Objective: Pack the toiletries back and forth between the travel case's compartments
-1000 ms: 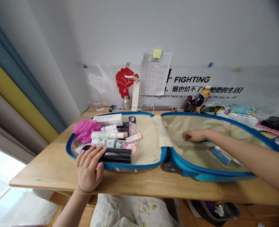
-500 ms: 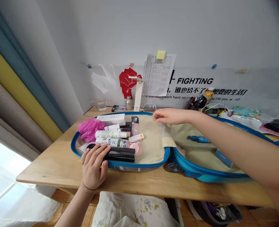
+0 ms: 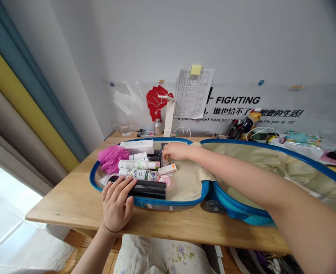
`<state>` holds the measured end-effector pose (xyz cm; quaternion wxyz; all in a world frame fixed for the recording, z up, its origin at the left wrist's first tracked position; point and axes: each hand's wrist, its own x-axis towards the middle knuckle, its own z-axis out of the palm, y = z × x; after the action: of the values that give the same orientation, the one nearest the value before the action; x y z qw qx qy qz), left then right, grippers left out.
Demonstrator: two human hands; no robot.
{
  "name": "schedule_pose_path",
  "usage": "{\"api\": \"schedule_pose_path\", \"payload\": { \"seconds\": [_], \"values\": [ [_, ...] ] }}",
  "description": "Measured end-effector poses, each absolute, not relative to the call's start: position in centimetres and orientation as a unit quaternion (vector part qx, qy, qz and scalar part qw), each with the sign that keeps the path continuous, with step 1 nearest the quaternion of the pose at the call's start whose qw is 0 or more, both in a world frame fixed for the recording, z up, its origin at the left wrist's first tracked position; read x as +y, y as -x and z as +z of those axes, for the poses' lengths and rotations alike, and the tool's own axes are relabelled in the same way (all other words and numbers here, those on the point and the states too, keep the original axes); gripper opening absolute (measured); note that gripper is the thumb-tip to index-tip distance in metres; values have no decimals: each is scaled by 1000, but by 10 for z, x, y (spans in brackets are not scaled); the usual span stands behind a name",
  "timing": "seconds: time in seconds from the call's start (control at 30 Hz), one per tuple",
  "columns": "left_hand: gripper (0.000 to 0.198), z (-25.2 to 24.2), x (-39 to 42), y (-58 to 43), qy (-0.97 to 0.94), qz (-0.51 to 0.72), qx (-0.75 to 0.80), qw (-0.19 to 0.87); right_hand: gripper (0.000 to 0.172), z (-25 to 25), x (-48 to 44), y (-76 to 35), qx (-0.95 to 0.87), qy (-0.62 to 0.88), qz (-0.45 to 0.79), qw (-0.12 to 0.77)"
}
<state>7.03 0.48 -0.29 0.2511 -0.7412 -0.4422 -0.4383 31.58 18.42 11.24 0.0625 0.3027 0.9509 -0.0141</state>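
Observation:
My left hand (image 3: 117, 203) lies over the near rim of an open blue suitcase (image 3: 185, 203), its fingers stretched out against a long black box (image 3: 149, 189). My right hand (image 3: 177, 151) reaches into the same half, fingertips pinched together over a flat dark-topped packet (image 3: 164, 161); whatever they hold is hidden. Around them lie a pink bath puff (image 3: 113, 159), a long white box (image 3: 138, 146), a white pump bottle (image 3: 136, 164), a LUX bottle (image 3: 145, 174) and a small white-and-orange box (image 3: 167, 169).
The suitcase's other half (image 3: 242, 152) lies open to the right, under my right forearm. Behind stand a white lamp (image 3: 168, 116), a small silver bottle (image 3: 157, 127), a clear cup (image 3: 125, 129) and a yellow-capped bottle (image 3: 252, 120). The wooden table's (image 3: 62, 190) front edge is near me.
My right hand has moved left and down, from above the suitcase's middle to the packet among the toiletries. My left hand stays on the rim; the view has shifted slightly.

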Motion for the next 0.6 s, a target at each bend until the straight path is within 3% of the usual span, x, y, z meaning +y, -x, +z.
{"api": "schedule_pose_path", "payload": {
  "seconds": [0.37, 0.6],
  "values": [
    [46, -4, 4, -70, 741, -439, -444, 248, 41, 125, 184, -337, 941, -335, -44, -20],
    [46, -7, 6, -68, 740, -438, -443, 256, 36, 166, 190, -451, 857, -506, -48, -83]
  ]
}}
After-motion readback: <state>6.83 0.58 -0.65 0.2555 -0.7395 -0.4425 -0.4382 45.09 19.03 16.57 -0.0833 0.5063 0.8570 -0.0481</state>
